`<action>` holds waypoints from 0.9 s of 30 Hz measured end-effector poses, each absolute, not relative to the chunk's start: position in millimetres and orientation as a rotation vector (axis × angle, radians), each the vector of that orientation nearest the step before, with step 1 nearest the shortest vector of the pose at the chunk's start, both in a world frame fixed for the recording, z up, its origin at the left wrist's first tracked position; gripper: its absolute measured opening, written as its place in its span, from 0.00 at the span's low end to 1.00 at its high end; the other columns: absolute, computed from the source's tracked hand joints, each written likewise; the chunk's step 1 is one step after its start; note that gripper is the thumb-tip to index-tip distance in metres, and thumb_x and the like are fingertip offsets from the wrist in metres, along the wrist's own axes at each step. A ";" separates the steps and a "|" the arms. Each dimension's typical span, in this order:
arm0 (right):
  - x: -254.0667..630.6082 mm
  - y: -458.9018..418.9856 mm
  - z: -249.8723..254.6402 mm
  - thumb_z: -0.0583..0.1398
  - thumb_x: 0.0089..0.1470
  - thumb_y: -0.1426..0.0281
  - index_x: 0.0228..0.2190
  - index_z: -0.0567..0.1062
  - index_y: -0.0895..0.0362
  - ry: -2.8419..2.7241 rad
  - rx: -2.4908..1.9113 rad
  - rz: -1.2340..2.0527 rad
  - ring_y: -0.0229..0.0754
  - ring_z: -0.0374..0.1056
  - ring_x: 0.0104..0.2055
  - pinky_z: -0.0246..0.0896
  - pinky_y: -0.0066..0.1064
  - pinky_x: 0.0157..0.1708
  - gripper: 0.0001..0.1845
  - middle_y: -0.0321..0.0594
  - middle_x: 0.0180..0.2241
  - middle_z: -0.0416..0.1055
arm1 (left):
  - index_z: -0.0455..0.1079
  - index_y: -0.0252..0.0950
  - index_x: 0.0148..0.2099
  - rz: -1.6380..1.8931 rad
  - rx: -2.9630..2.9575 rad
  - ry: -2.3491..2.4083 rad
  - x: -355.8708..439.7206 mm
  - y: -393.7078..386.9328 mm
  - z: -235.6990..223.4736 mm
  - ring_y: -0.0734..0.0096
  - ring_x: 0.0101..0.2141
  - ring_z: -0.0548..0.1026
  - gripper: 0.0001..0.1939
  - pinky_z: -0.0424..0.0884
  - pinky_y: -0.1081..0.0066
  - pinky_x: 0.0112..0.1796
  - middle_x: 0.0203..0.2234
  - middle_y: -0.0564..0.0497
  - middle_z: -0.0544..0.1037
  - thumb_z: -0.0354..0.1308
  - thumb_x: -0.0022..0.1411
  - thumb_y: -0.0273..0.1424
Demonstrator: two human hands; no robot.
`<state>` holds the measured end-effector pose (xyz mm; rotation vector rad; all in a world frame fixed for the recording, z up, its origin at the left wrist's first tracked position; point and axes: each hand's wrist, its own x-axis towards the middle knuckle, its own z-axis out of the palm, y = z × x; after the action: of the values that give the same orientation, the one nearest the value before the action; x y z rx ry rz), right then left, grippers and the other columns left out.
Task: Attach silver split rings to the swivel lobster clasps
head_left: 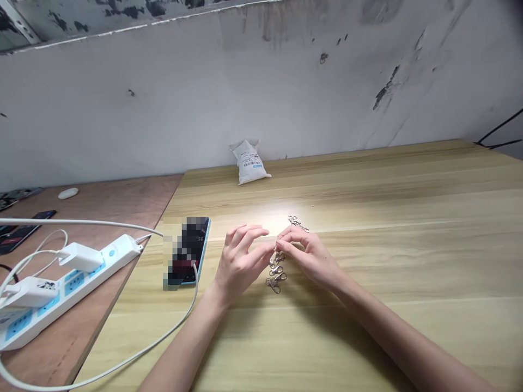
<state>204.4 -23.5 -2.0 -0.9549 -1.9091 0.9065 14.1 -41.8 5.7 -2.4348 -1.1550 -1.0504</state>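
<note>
Silver lobster clasps (276, 276) on a tabletop (388, 218) (pale, streaky wood-grain).

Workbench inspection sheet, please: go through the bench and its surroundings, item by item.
surface: light wood-grain tabletop, shadows from the forearms on it.
job's things: silver swivel clasps lying in a loose line.
clutter: white sachet near the wall; phone, screen pixelated.
grippers: bare right hand pinching the clasps; bare left hand beside it, fingers curled, nothing visible in it.
cables: white cable from the phone, looping toward a white power strip.
surroundings: scuffed white wall; lower brown wooden table.
</note>
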 end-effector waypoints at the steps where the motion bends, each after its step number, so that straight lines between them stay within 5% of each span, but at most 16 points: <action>1: 204.5 -23.9 -1.1 0.53 0.64 0.66 0.27 0.74 0.55 -1.916 -0.956 0.925 0.40 0.70 0.37 0.67 0.34 0.38 0.16 0.39 0.32 0.73 | 0.75 0.44 0.39 -1.045 -2.425 -1.128 13.7 -42.2 6.2 0.64 0.46 0.74 0.08 0.66 0.60 0.52 0.41 0.52 0.79 0.61 0.60 0.25; 14: 205.0 -25.9 0.5 0.53 0.65 0.58 0.29 0.78 0.54 -1.885 -0.926 1.089 0.43 0.67 0.37 0.63 0.35 0.38 0.20 0.39 0.32 0.73 | 0.74 0.41 0.36 -1.174 -2.476 -1.170 15.9 -44.2 9.4 0.62 0.47 0.73 0.05 0.67 0.59 0.49 0.41 0.50 0.78 0.62 0.59 0.25; 19: 204.7 -31.1 -0.5 0.57 0.63 0.63 0.38 0.77 0.52 -2.081 -0.956 0.786 0.43 0.67 0.41 0.62 0.38 0.43 0.09 0.39 0.34 0.73 | 0.73 0.40 0.35 -1.166 -2.606 -1.453 12.8 -42.6 7.1 0.57 0.52 0.69 0.01 0.63 0.55 0.53 0.47 0.48 0.75 0.61 0.60 0.29; 27: 203.0 -30.5 -7.3 0.56 0.61 0.69 0.39 0.75 0.54 -2.242 -0.948 0.311 0.43 0.66 0.40 0.55 0.42 0.50 0.08 0.40 0.35 0.74 | 0.73 0.40 0.34 -1.265 -2.774 -1.722 11.5 -41.8 5.2 0.59 0.56 0.66 0.02 0.61 0.52 0.57 0.50 0.49 0.72 0.61 0.60 0.28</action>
<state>203.0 -30.5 -7.3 -0.9477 -2.2420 0.3111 11.5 -41.8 5.2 -2.7743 -1.7217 -1.2645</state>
